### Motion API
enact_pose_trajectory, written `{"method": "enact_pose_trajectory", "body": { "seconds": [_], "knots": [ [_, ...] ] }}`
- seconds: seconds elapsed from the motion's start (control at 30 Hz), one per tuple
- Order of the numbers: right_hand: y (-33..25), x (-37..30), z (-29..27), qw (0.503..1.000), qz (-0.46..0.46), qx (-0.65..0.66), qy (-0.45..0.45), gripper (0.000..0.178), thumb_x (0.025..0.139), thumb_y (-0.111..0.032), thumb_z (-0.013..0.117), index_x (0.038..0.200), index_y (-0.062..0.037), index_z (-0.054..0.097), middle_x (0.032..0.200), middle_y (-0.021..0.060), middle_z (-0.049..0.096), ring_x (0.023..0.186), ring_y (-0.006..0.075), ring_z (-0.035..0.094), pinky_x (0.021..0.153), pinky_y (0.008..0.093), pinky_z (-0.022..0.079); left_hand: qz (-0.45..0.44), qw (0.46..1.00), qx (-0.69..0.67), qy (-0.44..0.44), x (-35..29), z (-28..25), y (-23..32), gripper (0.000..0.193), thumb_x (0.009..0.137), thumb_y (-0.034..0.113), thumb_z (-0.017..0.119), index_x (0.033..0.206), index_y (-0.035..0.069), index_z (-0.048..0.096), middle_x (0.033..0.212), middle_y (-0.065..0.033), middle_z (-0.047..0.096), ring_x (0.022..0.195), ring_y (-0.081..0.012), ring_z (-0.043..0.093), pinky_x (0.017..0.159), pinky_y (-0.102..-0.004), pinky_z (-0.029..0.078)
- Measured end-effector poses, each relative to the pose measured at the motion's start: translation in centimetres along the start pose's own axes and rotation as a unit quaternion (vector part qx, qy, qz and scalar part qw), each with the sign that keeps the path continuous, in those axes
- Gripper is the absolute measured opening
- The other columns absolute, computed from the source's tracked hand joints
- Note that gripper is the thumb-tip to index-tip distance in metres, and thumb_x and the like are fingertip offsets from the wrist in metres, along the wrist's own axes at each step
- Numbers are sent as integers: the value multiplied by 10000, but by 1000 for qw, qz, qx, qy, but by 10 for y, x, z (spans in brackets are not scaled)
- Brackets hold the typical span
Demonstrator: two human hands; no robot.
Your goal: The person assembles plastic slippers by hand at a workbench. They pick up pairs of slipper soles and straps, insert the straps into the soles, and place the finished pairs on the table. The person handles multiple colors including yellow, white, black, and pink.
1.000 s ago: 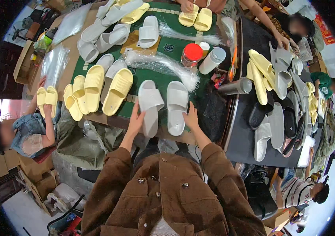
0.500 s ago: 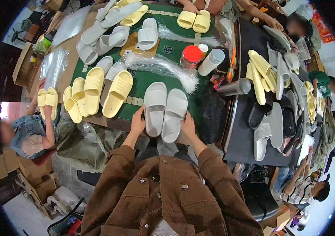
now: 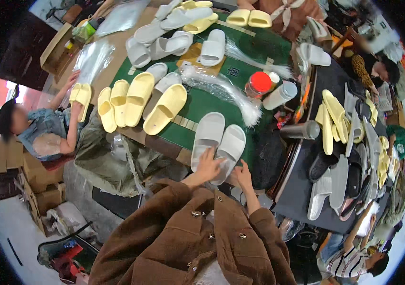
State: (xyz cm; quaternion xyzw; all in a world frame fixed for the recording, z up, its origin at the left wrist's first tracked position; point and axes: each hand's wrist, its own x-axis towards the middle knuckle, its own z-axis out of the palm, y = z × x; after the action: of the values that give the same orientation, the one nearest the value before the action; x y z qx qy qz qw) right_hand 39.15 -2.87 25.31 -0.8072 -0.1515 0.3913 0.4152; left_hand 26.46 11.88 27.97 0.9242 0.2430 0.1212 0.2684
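Observation:
A pair of light grey slide slippers, the left slipper [image 3: 208, 127] and the right slipper [image 3: 231, 147], lies side by side at the near edge of the green table mat [image 3: 190, 105], toes pointing away from me. My left hand [image 3: 206, 168] is over the left slipper's footbed, its fingers apart and reaching toward the right slipper. Beside the right slipper's heel is my right hand [image 3: 243, 178], with a finger stretched out and nothing visible in it. Whether its fingertips touch the slipper I cannot tell.
Yellow slippers [image 3: 139, 99] stand left of the pair, more grey slippers [image 3: 138, 52] farther back. A bundle of clear plastic bags [image 3: 221, 92], a red-lidded jar [image 3: 259, 84], a white bottle [image 3: 280, 95] and a metal flask [image 3: 300, 130] lie beyond. Co-workers sit around; one holds yellow slippers [image 3: 83, 100].
My left hand has left the left slipper's outer side and moved over its footbed. My right hand has come away from the right slipper's side. The view has shifted and turned.

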Motion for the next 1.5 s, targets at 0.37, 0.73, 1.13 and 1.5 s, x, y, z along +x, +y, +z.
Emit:
{"method": "enact_pose_trajectory", "body": {
  "seconds": [0.37,0.73,1.13,1.5],
  "knots": [
    [45,-6,-11,984,55,108,-130,452,934,-191,526,1333,-37,381,970,101,590,810,161,611,647,268,503,-92,995,17,19,31,7,-5,236,663,130,642,858,-1,629,1208,-167,482,1103,-355,427,868,-479,382],
    [6,-12,-17,983,68,47,-163,375,943,-239,508,1249,-23,488,1022,83,602,872,150,613,752,277,501,-235,919,8,315,39,-171,-93,185,690,39,530,842,-47,592,929,-217,573,926,-384,510,833,-437,404],
    [30,-25,10,995,7,-34,-98,369,940,-232,502,1244,-24,507,1100,117,614,955,180,614,793,314,510,-60,932,319,163,34,-359,-421,291,807,158,508,1000,-34,609,911,-183,612,880,-310,570,784,-363,433],
    [-7,-67,-85,981,-18,173,88,310,947,-177,499,1212,-22,538,1077,79,607,948,162,594,821,282,483,-209,958,-7,196,80,-268,-355,381,876,144,504,1213,-28,542,1200,-155,559,1118,-265,512,967,-334,376]
  ]
}}
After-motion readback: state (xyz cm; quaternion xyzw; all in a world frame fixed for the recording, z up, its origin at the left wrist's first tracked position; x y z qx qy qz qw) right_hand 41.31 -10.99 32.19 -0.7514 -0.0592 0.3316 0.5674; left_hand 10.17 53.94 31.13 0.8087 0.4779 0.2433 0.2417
